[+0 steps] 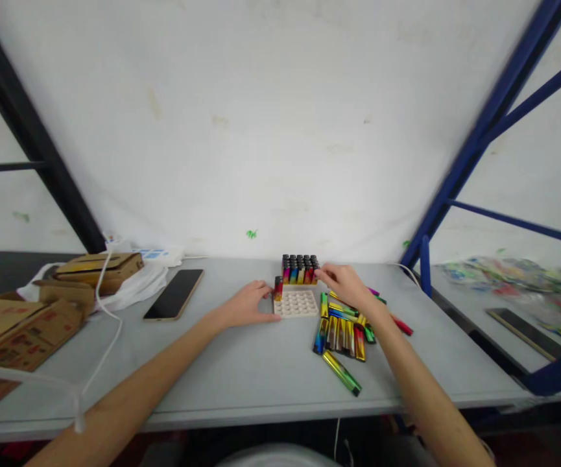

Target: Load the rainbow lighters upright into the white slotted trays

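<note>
A white tray [296, 304] with rows of round holes lies on the table, one red lighter [279, 288] upright at its back left corner. My left hand [248, 305] spans the tray's left side, thumb at the front corner and fingers by the lighter. Directly behind stands a tight block of upright lighters [300, 270] with black tops and shiny coloured bodies. The bent fingertips of my right hand [344, 283] are at that block's right front corner, pinched against a lighter there. Below my right wrist lies a loose pile of metallic lighters [342, 331], partly covered by the forearm.
One green-gold lighter [342, 373] lies apart, towards the front edge. To the left are a phone [175, 295], a cardboard box [32, 331], white plastic wrapping and a white cable [102, 285]. A blue metal frame [448, 175] rises at right; beyond it are plastic bags and another phone [526, 333].
</note>
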A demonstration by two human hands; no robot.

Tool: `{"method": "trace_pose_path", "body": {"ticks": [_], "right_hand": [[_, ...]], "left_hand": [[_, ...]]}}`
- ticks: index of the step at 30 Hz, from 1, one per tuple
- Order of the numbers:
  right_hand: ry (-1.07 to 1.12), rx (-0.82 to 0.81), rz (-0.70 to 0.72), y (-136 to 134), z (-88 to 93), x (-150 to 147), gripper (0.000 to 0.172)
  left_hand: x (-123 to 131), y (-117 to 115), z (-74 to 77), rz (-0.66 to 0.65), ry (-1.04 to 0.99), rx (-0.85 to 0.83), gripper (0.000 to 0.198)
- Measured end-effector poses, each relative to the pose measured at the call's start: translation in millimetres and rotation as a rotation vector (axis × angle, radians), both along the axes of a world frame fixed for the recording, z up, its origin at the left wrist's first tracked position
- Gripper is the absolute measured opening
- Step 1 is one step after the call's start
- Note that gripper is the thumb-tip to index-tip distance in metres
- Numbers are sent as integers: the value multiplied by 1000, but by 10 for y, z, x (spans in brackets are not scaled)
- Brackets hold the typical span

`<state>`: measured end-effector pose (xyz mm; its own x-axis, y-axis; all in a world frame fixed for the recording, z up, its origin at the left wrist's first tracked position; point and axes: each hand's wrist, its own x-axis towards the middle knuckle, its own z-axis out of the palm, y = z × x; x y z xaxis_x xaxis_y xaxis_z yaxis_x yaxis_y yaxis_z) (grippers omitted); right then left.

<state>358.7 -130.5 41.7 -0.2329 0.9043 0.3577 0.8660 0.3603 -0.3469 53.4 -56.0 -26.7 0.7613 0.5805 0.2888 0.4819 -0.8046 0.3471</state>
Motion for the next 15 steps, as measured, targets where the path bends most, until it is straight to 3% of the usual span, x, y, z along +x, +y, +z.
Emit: {"method": "trace_pose_path", "body": {"ticks": [4, 7, 12, 15], "right_hand": [[-93, -147, -79, -184, -2, 595, 26], [-169, -196, -140, -267, -84, 854, 26], [-210, -234, -105, -194, -252, 829, 30], [-219, -255, -104, -97, -350, 735, 19]], "left_hand": [[9, 14, -14, 1, 3, 19, 59], [11, 16, -20, 5, 4, 23, 58], [2, -3, 0, 13, 12, 13, 60], [-1, -8, 13, 8, 15, 14, 61]]}}
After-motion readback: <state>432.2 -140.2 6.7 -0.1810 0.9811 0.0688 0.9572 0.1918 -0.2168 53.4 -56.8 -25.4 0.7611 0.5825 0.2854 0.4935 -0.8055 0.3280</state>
